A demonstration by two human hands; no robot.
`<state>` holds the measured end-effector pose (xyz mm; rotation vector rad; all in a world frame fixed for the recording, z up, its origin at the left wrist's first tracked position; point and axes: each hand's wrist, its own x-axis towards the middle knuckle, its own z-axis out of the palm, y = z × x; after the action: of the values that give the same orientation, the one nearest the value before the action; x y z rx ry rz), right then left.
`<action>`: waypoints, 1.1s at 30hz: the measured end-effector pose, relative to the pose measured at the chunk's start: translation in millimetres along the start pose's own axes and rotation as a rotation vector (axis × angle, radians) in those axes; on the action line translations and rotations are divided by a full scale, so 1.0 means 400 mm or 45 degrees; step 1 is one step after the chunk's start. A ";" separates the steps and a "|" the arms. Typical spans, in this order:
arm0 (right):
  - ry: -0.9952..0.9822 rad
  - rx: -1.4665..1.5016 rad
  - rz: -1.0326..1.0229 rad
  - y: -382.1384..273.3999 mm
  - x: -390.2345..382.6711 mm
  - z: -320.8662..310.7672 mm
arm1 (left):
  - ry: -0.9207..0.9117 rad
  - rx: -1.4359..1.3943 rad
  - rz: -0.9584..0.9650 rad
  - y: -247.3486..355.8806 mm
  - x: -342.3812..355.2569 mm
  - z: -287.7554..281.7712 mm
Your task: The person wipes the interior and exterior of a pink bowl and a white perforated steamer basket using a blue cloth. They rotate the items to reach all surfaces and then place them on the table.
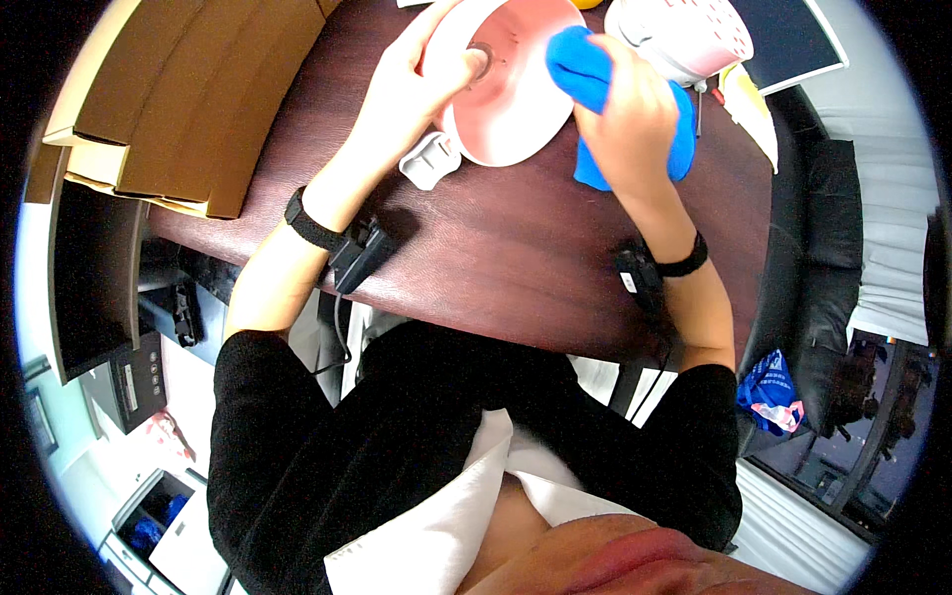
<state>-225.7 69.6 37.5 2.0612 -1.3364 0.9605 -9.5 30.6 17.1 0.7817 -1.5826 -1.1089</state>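
Note:
My left hand (421, 74) grips the side of a round bowl-like vessel (511, 109), pink inside with a white rim, tilted over the table. Its thumb reaches inside, next to a small round ring-like part. Dark specks show on the vessel's pink inner surface. A white moulded piece (431, 161) sits at its near left side; whether they are joined I cannot tell. In my right hand (635, 124) a bright blue cloth (580, 67) is bunched, close to the vessel's right rim. Part of the cloth hangs down behind the wrist.
Beyond my right hand stands a white and pink perforated container (684, 40). A yellow cloth or sheet (754, 114) lies at the table's right edge, near a dark panel (788, 45). Cardboard boxes (198, 99) line the left of the dark red-brown table (516, 258). A black sofa (828, 218) is at right.

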 end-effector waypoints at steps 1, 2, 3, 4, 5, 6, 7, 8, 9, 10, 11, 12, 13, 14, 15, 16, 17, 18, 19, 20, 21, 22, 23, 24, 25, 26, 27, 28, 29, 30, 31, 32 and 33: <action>-0.046 -0.043 -0.034 -0.015 0.004 0.023 | 0.005 0.063 0.084 -0.010 0.002 -0.003; -0.096 -0.090 -0.070 -0.024 0.010 0.050 | -0.008 0.052 0.061 -0.005 0.000 -0.004; -0.060 -0.155 -0.133 -0.024 0.008 0.090 | -0.020 0.035 0.040 0.001 -0.006 -0.001; -0.160 -0.209 -0.130 -0.031 0.005 0.113 | -0.033 0.018 0.019 0.006 -0.011 0.003; -0.246 -0.212 -0.115 -0.041 0.013 0.124 | -0.017 0.144 0.148 0.007 -0.016 0.007; -0.331 -0.214 -0.100 -0.047 0.019 0.132 | -0.039 0.170 0.104 0.014 -0.020 0.008; -0.334 -0.154 -0.087 -0.046 0.023 0.139 | -0.028 0.140 0.102 0.013 -0.017 0.005; -0.344 -0.095 -0.078 -0.043 0.023 0.141 | -0.013 0.105 0.096 0.010 -0.019 0.005; -0.354 -0.036 -0.068 -0.041 0.020 0.140 | -0.002 0.131 0.103 0.006 -0.018 0.006; -0.404 0.012 -0.041 -0.040 0.016 0.137 | 0.009 0.157 0.111 0.001 -0.017 0.008; -0.447 0.057 -0.013 -0.038 0.016 0.133 | 0.018 0.185 0.125 0.000 -0.012 0.008; -0.490 0.102 0.016 -0.036 0.018 0.129 | 0.019 0.168 0.058 0.003 -0.014 0.009; -0.616 0.136 0.099 -0.035 0.026 0.122 | 0.019 0.151 -0.009 0.009 -0.019 0.011; -0.736 0.175 0.186 -0.036 0.041 0.116 | 0.017 0.140 -0.075 0.014 -0.020 0.011; -0.855 0.214 0.273 -0.034 0.049 0.113 | 0.034 0.130 -0.024 0.010 -0.017 0.013; -0.921 0.250 0.328 -0.028 0.052 0.115 | 0.050 0.119 0.028 0.000 -0.015 0.017; -0.984 0.290 0.387 -0.020 0.056 0.122 | 0.061 0.112 0.079 -0.006 -0.013 0.018; -1.046 0.331 0.446 -0.013 0.059 0.127 | 0.059 0.121 0.090 -0.005 -0.014 0.020; -1.076 0.371 0.492 -0.012 0.060 0.133 | 0.057 0.130 0.100 -0.002 -0.018 0.022; -1.107 0.412 0.540 -0.013 0.058 0.142 | 0.053 0.139 0.109 0.001 -0.021 0.025; -1.137 0.453 0.588 -0.013 0.054 0.153 | 0.047 0.139 0.113 0.004 -0.023 0.026; -1.168 0.509 0.636 -0.002 0.049 0.176 | 0.040 0.139 0.117 0.008 -0.024 0.027; -1.198 0.571 0.684 -0.003 0.053 0.194 | 0.033 0.143 0.119 0.012 -0.027 0.025; -1.227 0.635 0.731 -0.003 0.053 0.205 | 0.039 0.144 0.119 0.013 -0.028 0.025; -1.271 0.645 0.763 0.003 0.050 0.207 | 0.044 0.146 0.120 0.014 -0.030 0.028; -1.262 0.642 0.755 -0.002 0.053 0.198 | 0.056 0.146 0.120 0.015 -0.031 0.031; -1.254 0.638 0.747 -0.006 0.054 0.190 | 0.056 0.148 0.115 0.016 -0.032 0.033; -1.245 0.633 0.738 -0.012 0.056 0.181 | 0.057 0.151 0.110 0.018 -0.032 0.033; -1.235 0.602 0.690 -0.016 0.058 0.164 | 0.058 0.150 0.105 0.019 -0.032 0.035; -1.224 0.570 0.642 -0.019 0.058 0.142 | 0.065 0.105 0.106 0.016 -0.029 0.037; -1.213 0.537 0.594 -0.021 0.058 0.118 | 0.072 0.060 0.107 0.012 -0.026 0.038; -1.167 0.451 0.455 -0.023 0.060 0.089 | 0.083 0.027 0.111 0.011 -0.024 0.032; -1.123 0.354 0.320 -0.021 0.058 0.055 | 0.040 0.051 0.117 0.008 -0.023 0.026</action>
<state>-205.4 43.8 41.7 2.7301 -2.0101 0.3011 -16.8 42.7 16.0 0.7422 -1.6024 -0.9973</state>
